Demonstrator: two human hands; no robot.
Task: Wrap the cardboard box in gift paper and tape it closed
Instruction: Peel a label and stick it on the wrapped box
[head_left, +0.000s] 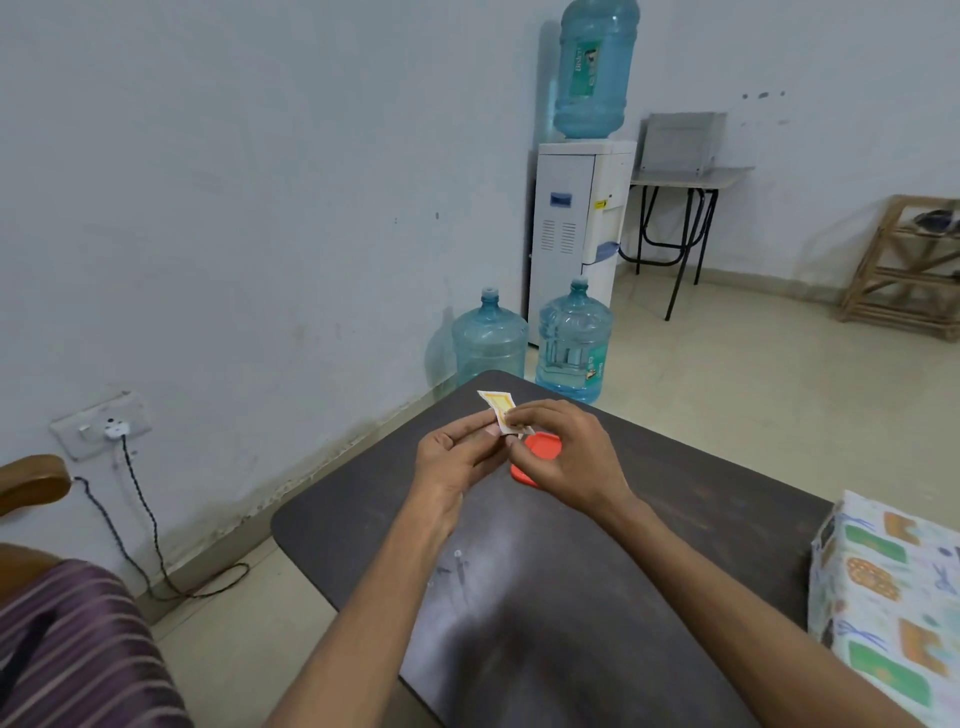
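Fingers (522, 414) of the left hand (456, 460) and right hand (569, 460) pinch a small yellow-printed strip (497, 405) between them, just above a red plastic case (539, 448) on the dark worktop (519, 613). The wrapped box (888, 597) sits well apart, at the worktop's right edge. If the strip is sticky, it may curl onto itself or cling to skin on the way across.

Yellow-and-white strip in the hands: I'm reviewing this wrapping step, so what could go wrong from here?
The strip, pinched between left hand and right hand, could curl or crease. The wrapped box sits near the right edge of the table, away from both hands, and might get knocked off.
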